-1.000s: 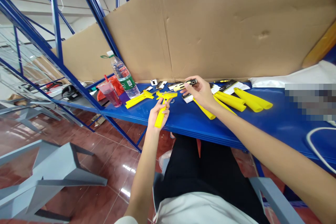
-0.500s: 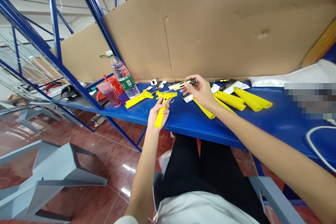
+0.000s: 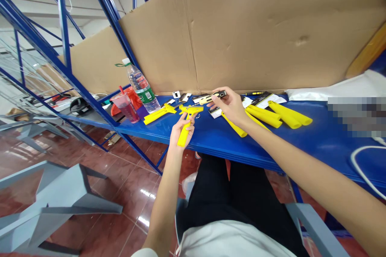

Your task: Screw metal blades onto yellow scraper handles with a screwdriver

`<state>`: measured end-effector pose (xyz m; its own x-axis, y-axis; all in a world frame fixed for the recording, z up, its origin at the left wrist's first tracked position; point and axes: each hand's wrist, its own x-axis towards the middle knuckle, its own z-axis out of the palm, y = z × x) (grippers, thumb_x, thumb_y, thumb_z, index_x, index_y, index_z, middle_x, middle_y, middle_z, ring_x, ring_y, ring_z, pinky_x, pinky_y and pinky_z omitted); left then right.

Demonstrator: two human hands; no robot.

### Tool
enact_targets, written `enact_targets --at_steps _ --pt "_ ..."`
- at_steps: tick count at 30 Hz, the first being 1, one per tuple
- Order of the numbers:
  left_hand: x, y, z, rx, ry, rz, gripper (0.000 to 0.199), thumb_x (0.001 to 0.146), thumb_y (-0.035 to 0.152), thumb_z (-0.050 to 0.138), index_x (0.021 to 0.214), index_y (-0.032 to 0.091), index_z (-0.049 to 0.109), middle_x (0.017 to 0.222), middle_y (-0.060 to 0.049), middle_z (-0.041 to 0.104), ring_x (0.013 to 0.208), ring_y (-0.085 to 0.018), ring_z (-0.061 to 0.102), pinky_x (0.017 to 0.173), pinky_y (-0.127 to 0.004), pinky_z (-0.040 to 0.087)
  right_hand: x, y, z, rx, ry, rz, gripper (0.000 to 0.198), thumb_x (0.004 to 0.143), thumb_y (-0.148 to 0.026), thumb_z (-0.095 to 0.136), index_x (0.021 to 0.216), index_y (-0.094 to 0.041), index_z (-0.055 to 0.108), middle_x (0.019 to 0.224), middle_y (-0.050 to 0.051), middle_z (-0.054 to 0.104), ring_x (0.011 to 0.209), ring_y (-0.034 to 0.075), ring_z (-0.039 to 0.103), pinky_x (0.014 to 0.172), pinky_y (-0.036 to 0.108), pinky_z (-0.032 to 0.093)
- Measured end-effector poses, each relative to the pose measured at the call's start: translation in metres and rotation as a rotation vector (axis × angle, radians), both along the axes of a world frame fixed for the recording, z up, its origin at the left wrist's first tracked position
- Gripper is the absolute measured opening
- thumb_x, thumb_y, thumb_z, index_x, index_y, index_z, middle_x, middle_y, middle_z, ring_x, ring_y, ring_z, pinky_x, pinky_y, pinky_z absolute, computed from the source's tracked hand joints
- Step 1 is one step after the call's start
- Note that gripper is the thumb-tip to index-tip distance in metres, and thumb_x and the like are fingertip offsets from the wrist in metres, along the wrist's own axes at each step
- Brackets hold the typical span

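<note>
My left hand is closed around the grip of a yellow T-shaped plastic scraper, its wide head pointing up. In my right hand is a screwdriver with a pale yellow and black handle, held nearly level. Its shaft side points left at the scraper's head; whether the tip touches cannot be made out. Another yellow T-shaped scraper lies on the table left of my left hand. Small screws lie between my hands. Several yellow tube-like handles rest beyond my right wrist.
On the blue table, a water bottle and a cup of red drink stand at the left. Printed cards lie at the back, against a cardboard wall. A white cable curves at the right.
</note>
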<state>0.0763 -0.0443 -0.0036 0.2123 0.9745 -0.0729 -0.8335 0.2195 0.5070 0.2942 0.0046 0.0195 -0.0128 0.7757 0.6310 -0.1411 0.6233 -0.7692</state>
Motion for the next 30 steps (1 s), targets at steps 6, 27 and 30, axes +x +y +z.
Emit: enact_targets --at_steps 6,27,30 --pt "-0.0004 0.0007 -0.0007 0.002 0.037 0.014 0.057 0.087 -0.01 0.051 0.134 0.023 0.058 0.151 -0.018 0.063 0.086 -0.007 0.072 0.051 -0.01 0.043 0.0008 -0.0025 0.0004 -0.008 -0.025 0.009 0.05 0.086 -0.07 0.088 0.11 -0.03 0.069 0.091 0.003 0.077 0.082 0.027 0.082 0.075 0.045 0.072" --pt "-0.0006 0.0001 -0.0003 0.002 0.04 0.015 0.06 0.088 -0.009 0.05 0.137 0.024 0.058 0.152 -0.018 0.063 0.085 -0.007 0.073 0.051 -0.01 0.044 0.0001 -0.0028 0.0017 -0.01 -0.017 -0.013 0.05 0.086 -0.071 0.087 0.11 -0.031 0.069 0.092 0.003 0.077 0.082 0.028 0.082 0.075 0.047 0.072" --pt "-0.0009 -0.0001 -0.0007 0.005 0.011 0.002 0.064 0.089 -0.01 0.049 0.142 0.025 0.055 0.153 -0.018 0.062 0.084 -0.007 0.073 0.051 -0.01 0.044 0.0001 -0.0035 0.0022 -0.017 -0.016 -0.008 0.05 0.086 -0.071 0.088 0.109 -0.031 0.069 0.093 0.003 0.077 0.082 0.028 0.081 0.075 0.047 0.072"
